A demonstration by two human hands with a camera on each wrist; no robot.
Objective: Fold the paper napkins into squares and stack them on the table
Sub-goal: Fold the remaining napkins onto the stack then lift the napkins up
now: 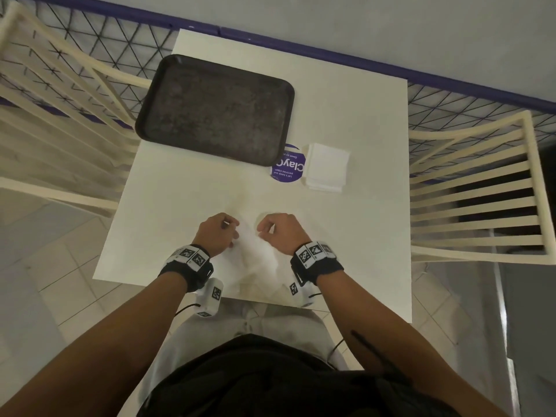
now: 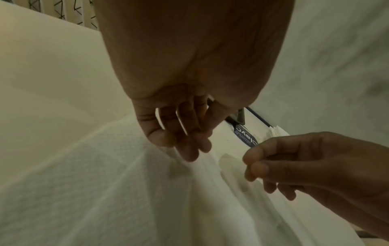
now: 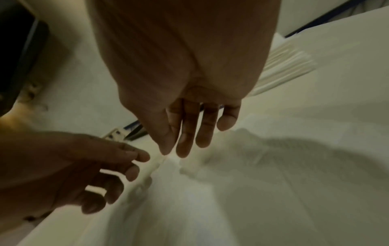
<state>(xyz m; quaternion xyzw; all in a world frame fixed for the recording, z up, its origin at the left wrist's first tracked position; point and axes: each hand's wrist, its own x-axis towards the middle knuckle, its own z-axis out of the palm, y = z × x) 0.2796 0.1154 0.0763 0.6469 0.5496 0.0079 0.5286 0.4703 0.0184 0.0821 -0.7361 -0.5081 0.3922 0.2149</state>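
Head view: both hands work one loose napkin (image 1: 255,251) on the counter (image 1: 180,206), near its front edge. Left hand (image 1: 218,233) and right hand (image 1: 278,233) sit close together at the napkin's far edge, fingers curled down onto it. Wrist views suggest each pinches the paper between thumb and fingertips — blur keeps me from being sure of the grip. Napkin looks rumpled, not yet a square. Stack of folded napkins (image 1: 327,167) sits farther back, just right of a purple sticker (image 1: 290,171) and a dark tray (image 1: 215,109).

Step, as I judge it: early fold on this sheet. Next move calls for edges aligned, crease pressed flat, then transfer to the stack — thin paper, likely to shift or tear if tugged.
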